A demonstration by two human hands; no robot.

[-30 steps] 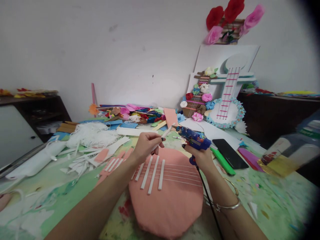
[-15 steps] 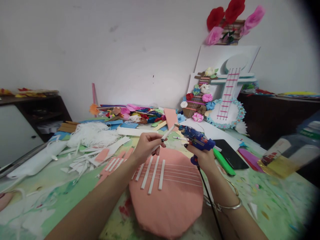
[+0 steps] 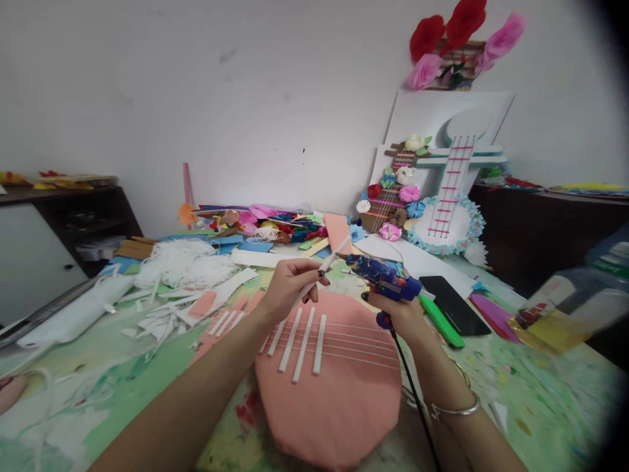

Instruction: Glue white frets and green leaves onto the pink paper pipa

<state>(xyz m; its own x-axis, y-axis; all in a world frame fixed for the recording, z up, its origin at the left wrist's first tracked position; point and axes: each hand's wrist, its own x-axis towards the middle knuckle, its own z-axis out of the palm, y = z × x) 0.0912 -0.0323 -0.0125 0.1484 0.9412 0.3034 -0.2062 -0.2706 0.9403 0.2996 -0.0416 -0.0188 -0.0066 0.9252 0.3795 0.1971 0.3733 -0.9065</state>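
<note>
Between the thumb and fingers of my left hand (image 3: pixel 296 288) is a thin white strip (image 3: pixel 328 262), tilted up to the right. My right hand (image 3: pixel 397 308) grips a blue hot glue gun (image 3: pixel 386 275), whose nozzle points left and meets or nearly meets the strip. Below both hands lies a pink instrument-shaped body (image 3: pixel 334 413) with a rounded outline. Several white bars (image 3: pixel 304 344) lie across its upper left, and thin pale strings run over it sideways. Its pink neck (image 3: pixel 219 331) is partly hidden behind my left forearm.
White scraps (image 3: pixel 164 321) and a heap of white shredded strands (image 3: pixel 181 262) lie at left. A black phone (image 3: pixel 455 305), a green cutter (image 3: pixel 445 324) and a bottle of yellowish liquid (image 3: pixel 555 321) are at right. Decorated paper instruments (image 3: pixel 449 196) stand against the wall. The gun's black cord (image 3: pixel 415 393) trails toward me.
The glue gun's nozzle has slid down along the strip, from its upper tip to a lower spot. My left hand has hardly moved, and the view has shifted slightly.
</note>
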